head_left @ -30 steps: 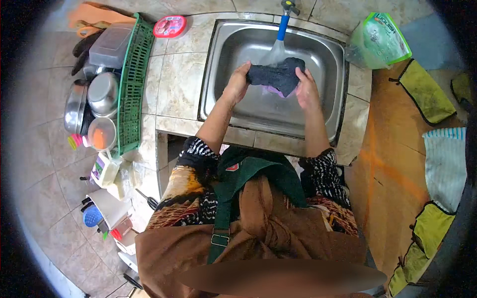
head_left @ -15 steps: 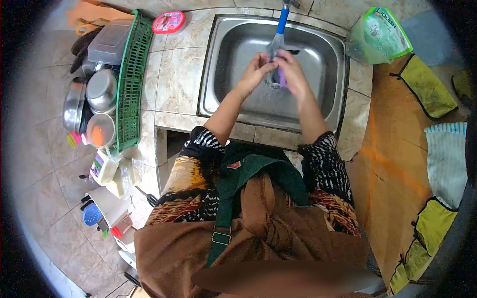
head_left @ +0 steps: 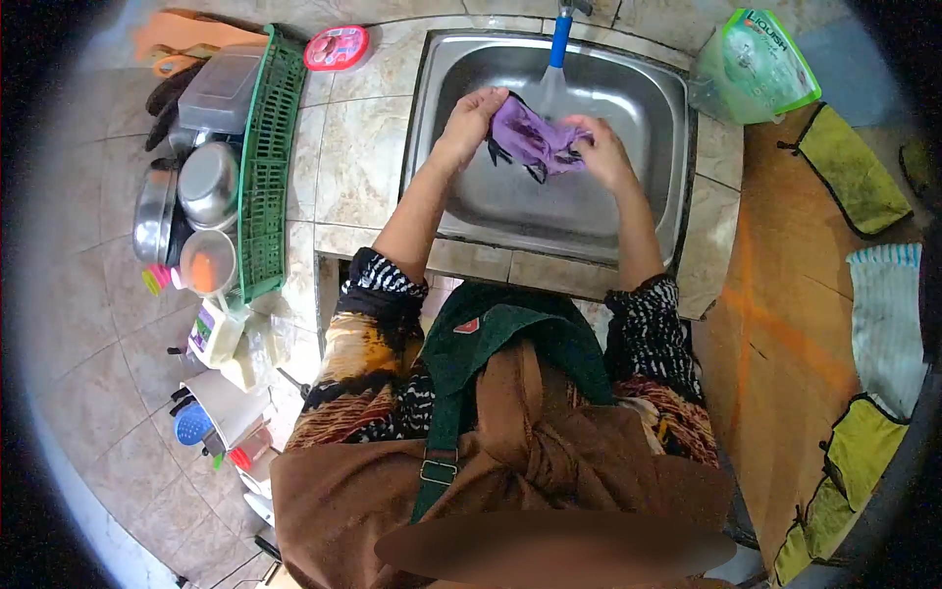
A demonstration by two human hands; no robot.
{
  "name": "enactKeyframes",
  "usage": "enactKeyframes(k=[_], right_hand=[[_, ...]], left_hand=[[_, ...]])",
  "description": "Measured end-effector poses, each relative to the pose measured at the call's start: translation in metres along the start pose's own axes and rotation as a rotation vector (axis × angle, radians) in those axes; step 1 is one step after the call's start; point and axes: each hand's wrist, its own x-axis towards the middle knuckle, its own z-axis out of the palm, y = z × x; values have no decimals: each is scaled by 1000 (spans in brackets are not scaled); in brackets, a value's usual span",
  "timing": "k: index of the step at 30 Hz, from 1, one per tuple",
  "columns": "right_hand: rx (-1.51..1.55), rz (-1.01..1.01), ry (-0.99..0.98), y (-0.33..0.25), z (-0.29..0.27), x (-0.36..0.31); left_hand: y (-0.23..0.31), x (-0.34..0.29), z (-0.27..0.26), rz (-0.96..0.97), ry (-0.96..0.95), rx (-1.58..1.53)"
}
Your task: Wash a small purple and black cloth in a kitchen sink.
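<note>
A wet purple cloth with black edging and straps is stretched between my two hands over the steel sink. My left hand pinches its upper left corner. On the other side, my right hand grips the cloth's right end, with the fingertips partly hidden in the folds. Just behind the cloth, water pours into the basin from the blue-necked faucet.
Left of the sink stands a green dish rack with metal bowls and plastic containers. A pink-lidded tub sits on the tiled counter. At the right are a green-and-clear pouch and yellow-green cloths on a brown surface.
My hands were close together under the stream with the cloth bunched up. Now they are apart, left hand moved left and right hand right, and the cloth is spread open between them.
</note>
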Motion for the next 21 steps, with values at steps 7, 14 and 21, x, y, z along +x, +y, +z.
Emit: enactKeyframes(k=[7, 14, 21], right_hand=[[-2, -169, -38, -7, 5, 23], [427, -111, -282, -27, -1, 30], [494, 112, -277, -47, -20, 27]], left_hand=[[34, -4, 18, -11, -61, -10], [66, -9, 13, -94, -4, 57], [72, 1, -8, 54, -93, 461]])
